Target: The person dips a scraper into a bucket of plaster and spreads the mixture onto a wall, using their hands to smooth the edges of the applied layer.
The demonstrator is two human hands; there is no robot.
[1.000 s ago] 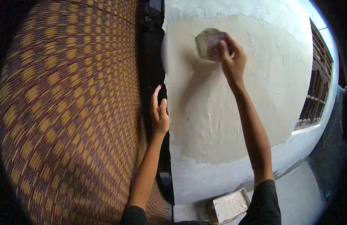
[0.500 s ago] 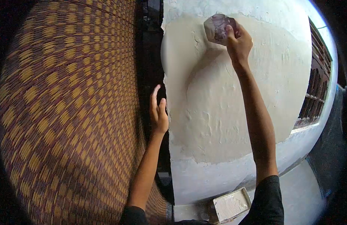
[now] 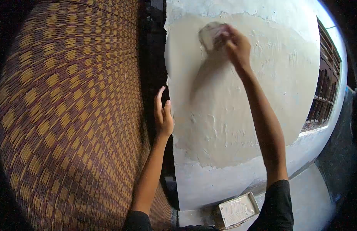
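My right hand (image 3: 238, 47) grips a flat putty scraper (image 3: 211, 34), blurred by motion, against the upper left part of the wall. Beneath it spreads a large beige patch of wet putty (image 3: 259, 96) with ridges and small lumps. My left hand (image 3: 163, 115) is at the wall's left edge, fingers stretched upward and thumb apart, holding nothing. Its palm side appears to rest against that edge. Low on the floor, a rectangular tray (image 3: 221, 208) contains cream-coloured putty (image 3: 237, 211) with streaks across its surface.
A woven brown and yellow mat (image 3: 78, 115) hangs along the left, with a dark gap between it and the wall. Bluish-white wall (image 3: 217, 184) borders the patch. At the right is a barred window (image 3: 322, 96), above a grey floor (image 3: 309, 196).
My right hand has moved left and slightly down with the scraper across the putty patch. The left hand has stayed at the wall edge.
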